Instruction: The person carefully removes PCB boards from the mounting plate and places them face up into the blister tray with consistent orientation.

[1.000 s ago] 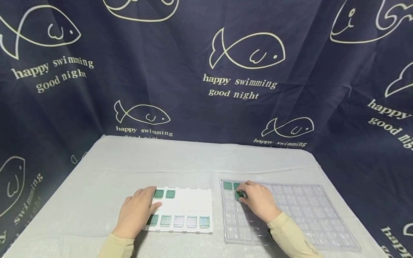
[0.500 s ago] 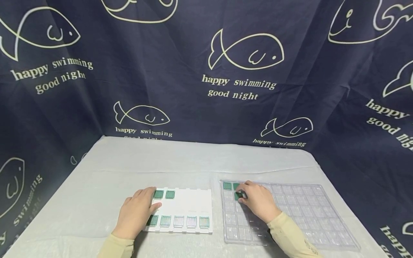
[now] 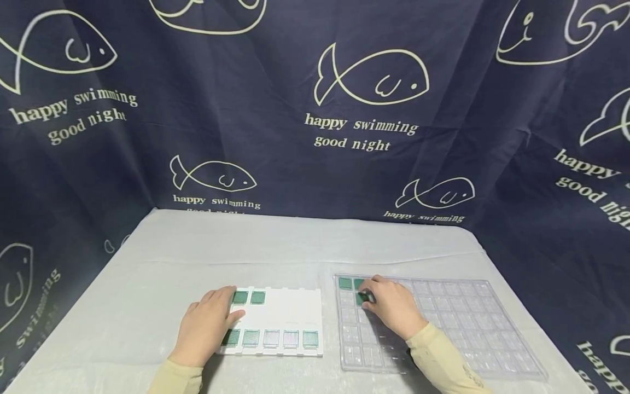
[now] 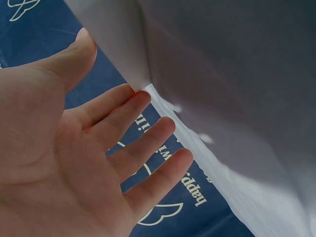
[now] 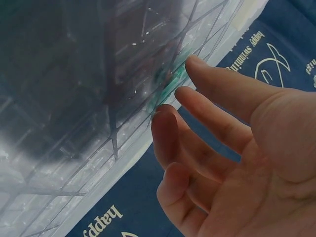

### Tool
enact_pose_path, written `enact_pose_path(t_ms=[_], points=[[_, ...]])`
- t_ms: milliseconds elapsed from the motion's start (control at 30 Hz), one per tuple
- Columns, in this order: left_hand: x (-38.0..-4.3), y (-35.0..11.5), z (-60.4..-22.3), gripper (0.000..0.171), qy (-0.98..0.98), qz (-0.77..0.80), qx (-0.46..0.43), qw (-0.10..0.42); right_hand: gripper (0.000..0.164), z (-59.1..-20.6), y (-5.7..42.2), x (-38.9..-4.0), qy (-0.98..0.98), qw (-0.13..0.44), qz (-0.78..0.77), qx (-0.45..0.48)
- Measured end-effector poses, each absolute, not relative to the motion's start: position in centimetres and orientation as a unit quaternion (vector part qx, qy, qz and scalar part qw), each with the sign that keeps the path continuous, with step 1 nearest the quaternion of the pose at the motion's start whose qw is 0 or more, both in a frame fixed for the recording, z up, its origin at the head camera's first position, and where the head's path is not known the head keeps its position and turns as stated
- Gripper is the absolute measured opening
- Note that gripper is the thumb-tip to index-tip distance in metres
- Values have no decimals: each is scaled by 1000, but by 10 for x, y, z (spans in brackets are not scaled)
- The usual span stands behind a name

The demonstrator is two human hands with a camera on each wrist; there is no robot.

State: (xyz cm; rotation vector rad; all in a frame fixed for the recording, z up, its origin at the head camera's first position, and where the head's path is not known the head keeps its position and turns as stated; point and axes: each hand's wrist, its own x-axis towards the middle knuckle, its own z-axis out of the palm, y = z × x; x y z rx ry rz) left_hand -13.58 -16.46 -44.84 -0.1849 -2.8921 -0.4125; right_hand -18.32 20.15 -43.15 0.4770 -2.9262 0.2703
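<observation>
My left hand [image 3: 204,328] lies along the left edge of a white notched plate [image 3: 287,313], its fingers nearly straight and thumb over the plate. Small square green circuit boards sit on it: two in the far row, including one circuit board [image 3: 258,297], and several in the near row. My right hand [image 3: 394,306] is over the far left corner of a clear compartment tray [image 3: 462,328], thumb and curled forefinger pinching a green circuit board [image 3: 361,298] there. Two more, one a circuit board [image 3: 345,283], lie in the far row. The right wrist view shows green blurred at the fingertips.
A white cloth [image 3: 295,241] covers the table under both plate and tray. Behind and at the sides hangs a dark blue curtain [image 3: 275,109] with fish drawings and lettering. A narrow strip of cloth separates plate and tray.
The head view has shifted very slightly. Both hands hold their places, the left on the white plate and the right at the same circuit board in the tray.
</observation>
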Motion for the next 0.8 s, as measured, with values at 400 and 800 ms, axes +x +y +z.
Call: enact_pose_path(t_ms=[400,800], points=[[-135,-164,-448,57,-981,-139,-65,115,31,-431,201,-183,-979,84,92,163],[-136,-164,-449,57,-982,-140,-65,113,31,-430,201,-182,-980,82,92,158]])
